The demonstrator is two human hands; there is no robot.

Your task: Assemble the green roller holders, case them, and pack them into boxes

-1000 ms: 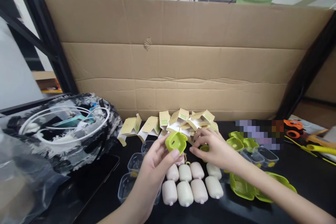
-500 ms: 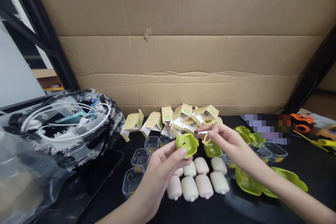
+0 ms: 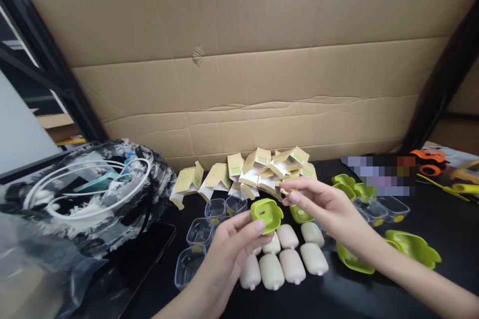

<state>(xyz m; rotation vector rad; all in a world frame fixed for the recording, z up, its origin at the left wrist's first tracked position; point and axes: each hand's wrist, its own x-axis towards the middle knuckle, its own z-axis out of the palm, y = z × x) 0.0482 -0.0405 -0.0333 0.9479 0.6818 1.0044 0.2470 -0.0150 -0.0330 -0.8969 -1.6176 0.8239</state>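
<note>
My left hand grips a small lime-green cup with a petal-shaped rim and a slot in its base, tilted toward me. Just right of it, my right hand pinches a small pale-yellow piece between thumb and fingertips; most of the piece is hidden. Under the hands lie several cream and pinkish rounded bodies, each with a small nub at the near end. Another green cup rests behind them, partly covered by my right hand.
Clear plastic cups stand on the left, with others on the right. More green cups lie by my right forearm. Opened small cartons pile against the cardboard wall. A furry basket holds white cable.
The yellow piece has turned in my right fingers and now shows less. My right hand has shifted slightly left. My left hand keeps hold of the green cup; the camera view has tilted a little.
</note>
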